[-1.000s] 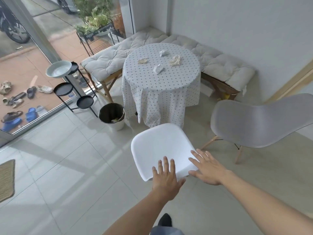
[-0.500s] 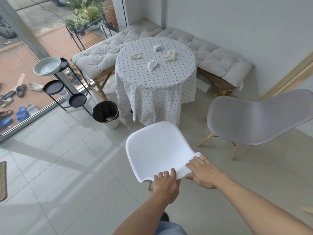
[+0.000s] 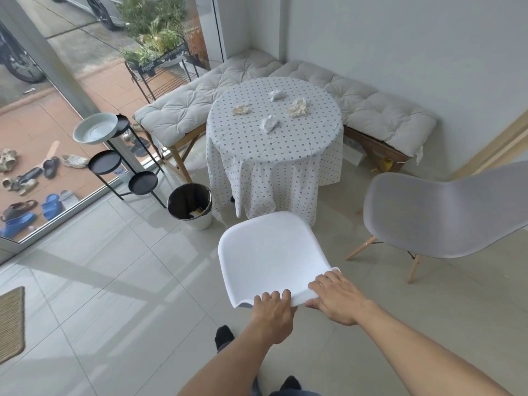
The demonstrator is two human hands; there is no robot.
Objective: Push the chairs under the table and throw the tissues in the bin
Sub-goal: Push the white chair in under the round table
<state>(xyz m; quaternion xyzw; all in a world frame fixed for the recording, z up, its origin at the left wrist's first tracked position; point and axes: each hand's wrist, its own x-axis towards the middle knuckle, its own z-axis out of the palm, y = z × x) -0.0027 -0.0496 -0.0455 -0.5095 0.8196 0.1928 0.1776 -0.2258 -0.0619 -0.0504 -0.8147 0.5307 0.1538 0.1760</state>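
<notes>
Beside table (image 3: 274, 155), black-lined bin (image 3: 191, 205) with yellowish scrap inside.

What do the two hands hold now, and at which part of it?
Both hands grip the white chair at the top edge of its backrest: left hand with fingers curled over it, right hand at its right corner.

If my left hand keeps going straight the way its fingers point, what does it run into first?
The left hand already grips the back edge of the white chair. Straight ahead, over the seat, comes the hanging tablecloth of the round table, probably near its front edge, though depth is hard to judge.
</notes>
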